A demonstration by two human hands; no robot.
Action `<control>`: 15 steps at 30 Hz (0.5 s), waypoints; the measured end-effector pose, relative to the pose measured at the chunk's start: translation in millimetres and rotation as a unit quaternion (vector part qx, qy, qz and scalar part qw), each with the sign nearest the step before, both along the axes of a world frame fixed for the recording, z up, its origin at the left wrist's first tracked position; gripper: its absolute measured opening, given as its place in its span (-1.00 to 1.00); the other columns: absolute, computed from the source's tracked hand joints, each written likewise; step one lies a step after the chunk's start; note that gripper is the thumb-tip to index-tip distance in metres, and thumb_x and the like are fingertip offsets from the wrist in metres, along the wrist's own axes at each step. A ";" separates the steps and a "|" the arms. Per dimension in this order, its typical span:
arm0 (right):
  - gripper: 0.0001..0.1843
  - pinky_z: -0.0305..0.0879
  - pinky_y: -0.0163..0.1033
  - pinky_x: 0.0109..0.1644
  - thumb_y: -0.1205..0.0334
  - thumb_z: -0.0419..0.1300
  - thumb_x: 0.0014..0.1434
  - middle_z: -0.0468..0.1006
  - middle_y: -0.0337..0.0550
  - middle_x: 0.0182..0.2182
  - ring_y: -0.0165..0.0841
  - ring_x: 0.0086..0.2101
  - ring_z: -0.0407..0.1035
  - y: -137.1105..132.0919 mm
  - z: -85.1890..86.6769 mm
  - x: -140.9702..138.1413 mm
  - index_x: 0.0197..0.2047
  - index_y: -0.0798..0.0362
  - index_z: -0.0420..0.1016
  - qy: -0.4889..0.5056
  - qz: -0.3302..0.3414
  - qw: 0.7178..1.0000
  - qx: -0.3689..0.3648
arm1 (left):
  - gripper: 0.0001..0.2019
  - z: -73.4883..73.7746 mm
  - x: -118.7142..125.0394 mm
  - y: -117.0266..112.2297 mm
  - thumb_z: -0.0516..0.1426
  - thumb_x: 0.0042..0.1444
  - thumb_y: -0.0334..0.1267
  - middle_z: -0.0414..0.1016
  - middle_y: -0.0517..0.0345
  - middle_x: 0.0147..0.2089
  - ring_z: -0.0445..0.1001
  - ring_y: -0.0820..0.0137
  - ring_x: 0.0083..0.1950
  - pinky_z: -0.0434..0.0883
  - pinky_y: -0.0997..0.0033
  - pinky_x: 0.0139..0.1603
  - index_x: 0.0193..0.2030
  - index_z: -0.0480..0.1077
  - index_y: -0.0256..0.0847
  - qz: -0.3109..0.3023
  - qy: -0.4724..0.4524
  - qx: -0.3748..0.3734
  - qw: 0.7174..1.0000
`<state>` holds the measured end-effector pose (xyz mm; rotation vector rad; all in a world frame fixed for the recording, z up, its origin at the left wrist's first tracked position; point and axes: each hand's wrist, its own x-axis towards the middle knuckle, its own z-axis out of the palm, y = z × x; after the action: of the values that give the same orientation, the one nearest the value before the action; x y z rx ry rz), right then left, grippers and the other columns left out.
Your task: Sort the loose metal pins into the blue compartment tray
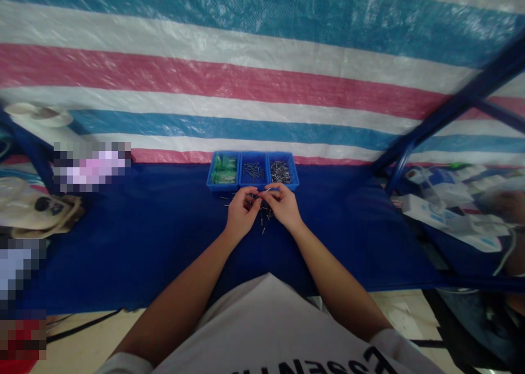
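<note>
"What do the hands have?"

"The right hand (283, 207) is almost closed, its fingertips pinching a thin metal pin (267, 190) that points up toward the tray. The left hand (243, 212) is curled just beside it, with its fingertips at the same spot. I can't tell whether it grips the pin too."

"Where's everything else?"

"Loose pins (263, 230) lie scattered on the blue-covered worktop (143, 226), beneath and between the hands. Just beyond the fingers sits a blue three-compartment tray (229, 153): green pieces (224, 169) on the left, dark pins (253, 171) in the middle, silver pins (280, 171) on the right."
</note>
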<state>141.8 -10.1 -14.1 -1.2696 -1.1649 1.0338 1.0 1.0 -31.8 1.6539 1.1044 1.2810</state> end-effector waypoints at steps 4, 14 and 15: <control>-0.70 0.38 -0.26 -0.36 0.04 0.36 -0.03 0.59 -0.21 -0.51 -0.31 -0.45 0.51 1.2 -0.2 -0.8 -0.34 0.04 0.44 0.056 0.008 0.998 -0.038 | -0.79 0.3 -1.7 1.4 0.15 0.15 -0.22 0.52 0.08 -0.18 0.46 0.48 -0.34 0.40 0.47 -0.34 -0.08 0.38 -0.19 0.017 0.004 0.015 1.000; -0.65 0.35 -0.28 -0.31 -0.04 0.41 -0.12 0.62 -0.16 -0.45 -0.36 -0.40 0.47 0.7 3.0 -0.5 -0.42 0.07 0.54 0.085 0.013 0.995 -0.046 | -0.85 1.9 -2.1 2.5 0.08 0.22 -0.20 0.54 0.11 -0.27 0.51 0.41 -0.28 0.43 0.39 -0.23 -0.20 0.42 -0.19 0.012 0.068 0.034 0.997; -0.66 0.35 -0.28 -0.31 -0.04 0.41 -0.12 0.62 -0.17 -0.45 -0.37 -0.41 0.46 1.0 2.6 -0.8 -0.42 0.07 0.55 0.078 0.018 0.996 -0.042 | -0.85 1.5 -2.4 2.9 0.07 0.22 -0.19 0.54 0.11 -0.28 0.51 0.40 -0.28 0.44 0.38 -0.23 -0.22 0.42 -0.19 0.012 0.069 0.033 0.997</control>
<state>141.0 -9.1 -11.5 -1.2129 -1.0365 1.1980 -1.4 3.9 -30.3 1.8045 1.1783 1.2462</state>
